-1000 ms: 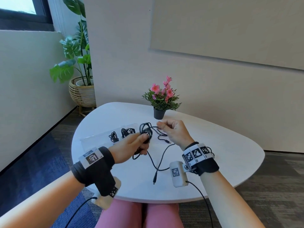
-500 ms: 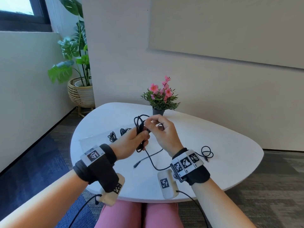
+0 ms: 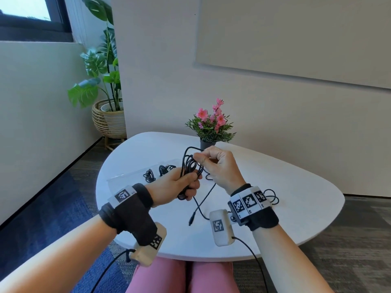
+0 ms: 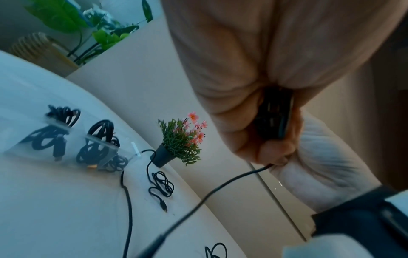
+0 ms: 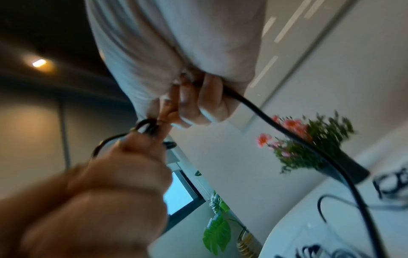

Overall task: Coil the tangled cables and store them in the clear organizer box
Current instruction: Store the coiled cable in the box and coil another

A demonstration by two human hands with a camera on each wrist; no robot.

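Nearest, loose plug end [image 3: 191, 220] dangling low over table [image 3: 275, 187]. Above it, left hand [image 3: 175, 188] fisted round upright cable coil [image 3: 190, 166], long axis vertical. Just right, touching coil top, right hand [image 3: 218, 166] pinching the strand. Farther left, box [image 3: 127, 178] with stored coils.

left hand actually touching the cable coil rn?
Touching. Head view shows the left hand with fingers wrapped around the black cable coil; left wrist view agrees.
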